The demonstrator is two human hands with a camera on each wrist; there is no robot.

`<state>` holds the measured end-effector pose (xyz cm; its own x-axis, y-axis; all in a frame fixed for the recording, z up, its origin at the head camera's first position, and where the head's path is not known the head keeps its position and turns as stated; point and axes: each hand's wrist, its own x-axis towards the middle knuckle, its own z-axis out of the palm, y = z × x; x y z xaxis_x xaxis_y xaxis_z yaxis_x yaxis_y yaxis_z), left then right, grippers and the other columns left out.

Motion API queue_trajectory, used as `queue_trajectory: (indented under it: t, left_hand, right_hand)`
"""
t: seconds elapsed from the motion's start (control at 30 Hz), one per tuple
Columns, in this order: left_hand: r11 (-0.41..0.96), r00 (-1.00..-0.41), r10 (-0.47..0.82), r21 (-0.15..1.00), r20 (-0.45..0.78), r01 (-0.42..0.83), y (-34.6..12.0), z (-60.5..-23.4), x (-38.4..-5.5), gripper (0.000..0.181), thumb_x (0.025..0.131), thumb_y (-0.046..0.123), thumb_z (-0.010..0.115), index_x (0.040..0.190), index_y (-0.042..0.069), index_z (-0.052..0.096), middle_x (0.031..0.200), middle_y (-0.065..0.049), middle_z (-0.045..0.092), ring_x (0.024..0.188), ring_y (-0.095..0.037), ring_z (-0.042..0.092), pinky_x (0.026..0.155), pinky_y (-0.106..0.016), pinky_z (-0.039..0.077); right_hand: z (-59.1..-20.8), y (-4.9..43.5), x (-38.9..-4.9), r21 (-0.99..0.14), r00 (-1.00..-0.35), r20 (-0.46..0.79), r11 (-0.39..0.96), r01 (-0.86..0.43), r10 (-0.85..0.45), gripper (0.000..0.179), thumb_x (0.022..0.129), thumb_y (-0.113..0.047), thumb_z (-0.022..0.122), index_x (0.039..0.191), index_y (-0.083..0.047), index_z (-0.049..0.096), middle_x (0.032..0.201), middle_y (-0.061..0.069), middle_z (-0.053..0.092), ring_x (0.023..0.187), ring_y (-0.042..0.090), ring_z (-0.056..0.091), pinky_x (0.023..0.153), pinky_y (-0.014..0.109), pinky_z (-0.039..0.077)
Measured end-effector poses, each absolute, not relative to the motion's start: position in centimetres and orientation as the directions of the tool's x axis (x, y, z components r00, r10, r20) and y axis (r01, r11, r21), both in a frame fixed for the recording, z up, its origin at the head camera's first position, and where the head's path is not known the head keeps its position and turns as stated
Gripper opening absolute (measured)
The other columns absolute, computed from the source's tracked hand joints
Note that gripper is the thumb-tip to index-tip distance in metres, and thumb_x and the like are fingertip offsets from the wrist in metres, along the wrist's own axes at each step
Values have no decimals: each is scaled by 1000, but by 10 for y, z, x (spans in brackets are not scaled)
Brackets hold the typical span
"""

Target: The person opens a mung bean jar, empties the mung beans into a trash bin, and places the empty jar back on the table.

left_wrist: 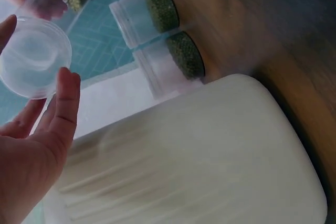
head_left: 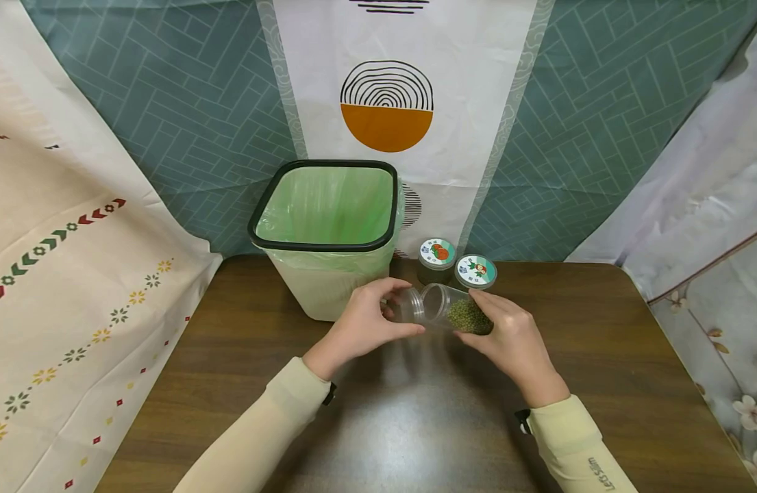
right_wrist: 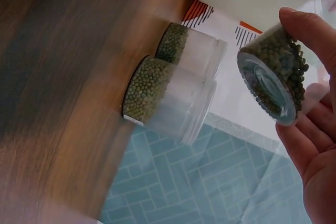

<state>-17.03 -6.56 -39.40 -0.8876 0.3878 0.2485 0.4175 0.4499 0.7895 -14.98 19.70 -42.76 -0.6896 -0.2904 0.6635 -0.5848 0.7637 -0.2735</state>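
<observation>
My left hand (head_left: 375,311) grips an empty-looking clear plastic jar (head_left: 405,306) on its side, its rim facing right. Fingers and thumb curve round it; in the left wrist view its round clear end (left_wrist: 34,59) faces the camera. Opposite, my right hand (head_left: 507,333) holds a second clear jar (head_left: 436,302) tipped over, mouth to the left. Green beans (head_left: 470,316) lie in its lower end, by the right fingers. The two jar mouths stand close together; whether they touch I cannot tell. In the right wrist view the thumb and fingers hold the bean jar (right_wrist: 273,72) near its base.
Two lidded jars, one with a tomato label (head_left: 437,253) and one with a green-and-white label (head_left: 476,271), stand behind my hands, partly filled with green beans. Left of them is a bin (head_left: 310,284) with a black rim and green liner. A patterned cloth (head_left: 230,123) hangs behind the wooden table (head_left: 403,424).
</observation>
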Motion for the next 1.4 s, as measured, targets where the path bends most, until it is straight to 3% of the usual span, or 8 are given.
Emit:
queue_trajectory:
  t: [0.27,0.47,0.73,0.9,1.0,1.13,1.3,1.4]
  left_hand:
    - [419,-900,380,827,213,374,-75,-400,-172,67,61,16,86,120,13,54,111,-2,60,96,-15,65,84,-30,54]
    - [448,-912,367,823,186,349,-82,-406,-171,69,64,16,84,125,12,54,114,-5,60,94,-13,66,83,-32,55]
    - [546,-929,357,787,94,289,-87,-424,-170,65,63,24,85,120,11,58,104,-3,65,82,-10,65,70,-22,54]
    - [601,-923,384,753,22,268,-87,-440,-171,64,61,16,82,118,8,54,109,-4,61,76,-11,60,66,-23,52]
    - [636,-928,373,726,8,261,-86,-448,-171,65,61,19,82,119,7,54,110,-4,61,83,-14,59,72,-28,51]
    - [688,-937,346,690,-39,225,-85,-455,-172,69,64,31,83,123,7,55,116,-6,62,98,-18,58,83,-33,49]
    - [739,-944,316,648,-93,184,-84,-462,-173,73,66,40,82,126,8,56,121,-8,61,107,-20,56,90,-37,47]
    - [749,-943,316,637,-102,182,-84,-466,-174,73,66,42,81,126,7,57,119,-9,62,104,-19,57,89,-36,48]
  right_hand:
    - [-423,201,-150,-365,-707,681,749,-553,-190,74,51,-28,90,117,-5,65,110,12,69,99,26,67,81,39,53]
    - [-420,203,-150,-434,-723,682,735,-520,-109,76,48,-28,92,116,-9,67,110,9,69,98,25,67,81,34,52]
    - [-418,205,-150,-498,-740,673,728,-470,-17,77,46,-33,92,116,-13,68,106,9,71,96,24,68,87,2,38]
    - [-419,206,-149,-524,-754,656,721,-453,3,76,46,-34,92,116,-14,68,104,9,71,95,23,68,85,-1,35]
    - [-420,206,-149,-527,-758,652,720,-452,1,76,47,-34,92,116,-15,68,105,8,71,95,22,68,85,-1,35]
    - [-420,206,-148,-532,-769,640,726,-436,7,76,47,-35,92,116,-15,67,106,8,71,96,21,68,84,5,41]
    - [-421,206,-147,-550,-792,611,726,-412,14,76,48,-36,92,117,-14,67,109,10,70,98,23,68,79,35,53]
    - [-422,206,-147,-559,-797,603,721,-410,15,77,48,-36,92,117,-13,67,109,11,69,98,25,67,78,42,54]
